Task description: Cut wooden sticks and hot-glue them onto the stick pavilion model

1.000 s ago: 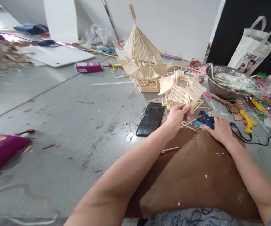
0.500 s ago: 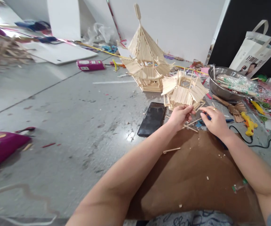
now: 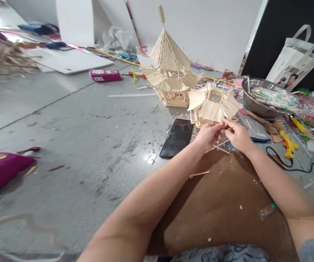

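In front of a low hexagonal model of wooden sticks (image 3: 211, 110), my left hand (image 3: 209, 135) is closed in a pinch. My right hand (image 3: 239, 137) meets it from the right, thumb and fingers pinched close to the left fingertips. Whatever lies between the fingers is too small to make out. Loose wooden sticks (image 3: 222, 149) cross just below the hands, by the far edge of a brown board (image 3: 214, 203). Behind to the left rises a taller stick pagoda (image 3: 170, 54) with a pointed roof. A black phone (image 3: 176, 138) lies left of my left hand.
To the right are a yellow glue gun (image 3: 289, 143) with a black cord, a blue-handled tool (image 3: 260, 139) and a steel basin (image 3: 251, 103) of wrapped sticks. Purple devices (image 3: 105, 75) lie on the grey floor at left. A white bag (image 3: 290, 62) stands at back right.
My right hand has moved left, and its fingertips are now against those of my left hand. The left hand has hardly moved. A small clear tube near my right forearm has shifted left.
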Motion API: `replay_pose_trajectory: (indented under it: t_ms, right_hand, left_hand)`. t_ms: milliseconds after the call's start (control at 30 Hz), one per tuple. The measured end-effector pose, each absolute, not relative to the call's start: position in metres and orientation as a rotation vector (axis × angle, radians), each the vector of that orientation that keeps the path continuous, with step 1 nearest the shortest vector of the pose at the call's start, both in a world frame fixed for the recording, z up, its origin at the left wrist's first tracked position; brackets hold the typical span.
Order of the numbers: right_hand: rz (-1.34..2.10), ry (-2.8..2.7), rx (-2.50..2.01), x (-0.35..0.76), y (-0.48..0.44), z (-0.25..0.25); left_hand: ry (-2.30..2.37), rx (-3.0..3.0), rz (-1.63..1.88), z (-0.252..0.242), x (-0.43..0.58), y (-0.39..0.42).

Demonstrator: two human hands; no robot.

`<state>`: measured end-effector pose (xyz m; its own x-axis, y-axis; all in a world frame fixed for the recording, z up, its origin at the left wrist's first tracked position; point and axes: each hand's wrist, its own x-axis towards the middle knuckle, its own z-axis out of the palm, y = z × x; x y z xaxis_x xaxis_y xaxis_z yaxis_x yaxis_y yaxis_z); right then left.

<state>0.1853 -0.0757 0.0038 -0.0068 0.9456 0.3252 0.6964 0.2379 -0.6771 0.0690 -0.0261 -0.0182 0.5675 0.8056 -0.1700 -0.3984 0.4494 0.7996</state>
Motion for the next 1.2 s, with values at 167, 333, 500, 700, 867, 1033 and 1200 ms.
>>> replay_pose_trajectory:
  t_ms: [167, 333, 500, 700, 867, 1033, 1200]
  right_hand:
    - [0.494, -1.694, -1.522, 0.1817, -0.0744, 0.0059]
    - [0.509, -1.687, -1.530, 0.1807, -0.0737, 0.0051]
    - [0.501, -1.688, -1.574, 0.1801, -0.0739, 0.0070]
    - [0.444, -1.724, -1.605, 0.1797, -0.0736, 0.0082]
    - [0.456, -1.731, -1.590, 0.1809, -0.0736, 0.0066]
    - [0.443, -1.738, -1.575, 0.1812, -0.0727, 0.0052]
    - [0.423, -1.776, -1.560, 0.1826, -0.0765, 0.0029]
  left_hand:
    - [0.606, 0.755, 0.811, -0.0163, 0.0689, -0.0278]
    - [0.566, 0.710, 0.825, -0.0176, 0.0680, -0.0269]
    - [0.542, 0.686, 0.818, -0.0208, 0.0678, -0.0260]
    - [0.563, 0.693, 0.819, -0.0191, 0.0666, -0.0269]
    - [0.557, 0.701, 0.815, -0.0186, 0.0668, -0.0267]
    - [0.582, 0.704, 0.811, -0.0184, 0.0686, -0.0261]
    - [0.621, 0.710, 0.818, -0.0158, 0.0696, -0.0260]
